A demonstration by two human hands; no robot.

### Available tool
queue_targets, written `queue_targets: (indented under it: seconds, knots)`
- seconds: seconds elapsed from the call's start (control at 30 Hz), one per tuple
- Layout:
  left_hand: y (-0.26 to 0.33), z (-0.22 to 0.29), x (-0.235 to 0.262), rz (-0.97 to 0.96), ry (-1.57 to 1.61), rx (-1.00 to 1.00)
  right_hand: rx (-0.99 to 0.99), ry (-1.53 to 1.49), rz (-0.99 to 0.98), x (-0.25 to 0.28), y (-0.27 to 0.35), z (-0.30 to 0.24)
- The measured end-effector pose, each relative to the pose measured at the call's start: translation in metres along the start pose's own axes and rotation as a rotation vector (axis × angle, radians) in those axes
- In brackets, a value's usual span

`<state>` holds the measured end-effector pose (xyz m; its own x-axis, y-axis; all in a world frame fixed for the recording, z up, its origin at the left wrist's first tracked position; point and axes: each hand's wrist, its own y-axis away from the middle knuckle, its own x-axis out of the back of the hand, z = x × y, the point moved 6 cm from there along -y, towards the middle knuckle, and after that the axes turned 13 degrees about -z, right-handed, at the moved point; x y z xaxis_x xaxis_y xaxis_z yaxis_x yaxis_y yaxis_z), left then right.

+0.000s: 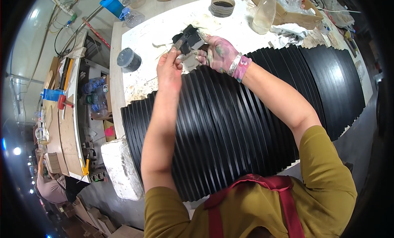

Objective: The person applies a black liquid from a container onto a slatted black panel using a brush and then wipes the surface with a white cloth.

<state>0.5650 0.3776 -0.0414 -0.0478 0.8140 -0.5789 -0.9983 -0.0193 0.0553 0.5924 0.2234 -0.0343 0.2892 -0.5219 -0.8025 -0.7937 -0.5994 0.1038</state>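
Observation:
My bare left hand (169, 69) is closed in a pinch on a slim grey-brown tool (178, 44); whether it is a brush or a scraper I cannot tell. The tool's tip meets a black blocky piece (191, 37) with a pale side face. On that piece's right side, my right hand (221, 55) grips it in a stained pink patterned glove. Its fingertips are partly hidden behind the piece. Below both hands, a long black ribbed bellows (213, 119) lies across the table, its folds running toward me.
An open jar of dark stuff (222, 6) and a cloudy bottle (264, 14) stand at the back. A dark-lidded jar (129, 59) sits left on the stained white table (143, 36). A cardboard box (301, 18) holds plastic bags. Another person (53, 188) is far left.

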Motion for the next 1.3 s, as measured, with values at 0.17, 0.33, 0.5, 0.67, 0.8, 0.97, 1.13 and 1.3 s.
queue_targets:
  seconds: [0.17,0.33,0.5,0.67,0.8,0.97,1.13,1.3]
  knots:
    - [0.011,0.016,0.003,-0.176,-0.129,0.244,0.0,0.006,0.003,-0.002,0.004,0.0]
    - [0.021,0.026,-0.001,-0.258,-0.26,0.232,-0.042,0.036,0.021,-0.001,0.008,0.002]
    - [0.022,0.006,0.001,-0.249,-0.18,0.236,-0.05,0.01,-0.011,0.0,0.008,0.004]
    - [0.011,0.012,0.013,-0.204,-0.109,0.127,-0.043,0.023,-0.085,-0.008,0.016,0.005]
    - [0.019,0.014,-0.002,-0.263,-0.008,0.094,-0.03,0.015,-0.04,0.001,0.017,0.0]
    - [0.03,-0.004,-0.002,-0.322,-0.058,0.239,-0.001,0.014,-0.071,-0.002,0.017,-0.002]
    - [0.036,-0.003,-0.003,-0.341,0.039,0.171,-0.007,0.035,-0.045,0.001,0.02,-0.005]
    - [0.038,-0.01,-0.002,-0.316,0.021,0.191,-0.004,0.036,-0.067,-0.001,0.019,-0.002]
